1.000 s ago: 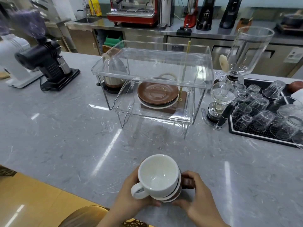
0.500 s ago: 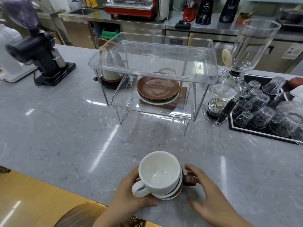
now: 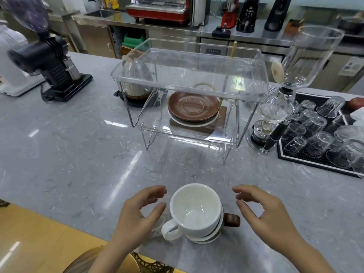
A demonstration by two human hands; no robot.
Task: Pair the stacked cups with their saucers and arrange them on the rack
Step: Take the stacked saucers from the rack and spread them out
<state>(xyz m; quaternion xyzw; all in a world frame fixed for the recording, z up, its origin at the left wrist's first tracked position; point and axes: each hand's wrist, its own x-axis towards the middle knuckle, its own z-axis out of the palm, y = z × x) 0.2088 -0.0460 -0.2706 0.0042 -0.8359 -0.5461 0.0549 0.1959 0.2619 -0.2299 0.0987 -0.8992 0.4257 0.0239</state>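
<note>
1. Near the counter's front edge we've got the stacked cups (image 3: 195, 212), white one on top nested in a brown one, handles poking opposite ways
2. Our left hand (image 3: 137, 210) and right hand (image 3: 264, 211) sit either side, fingers loose, gripping nothing, probably about to split the stack
3. Saucers (image 3: 193, 108) are piled on the rack's (image 3: 189, 79) lower shelf, brown over white; top tray holds nothing yet
</note>
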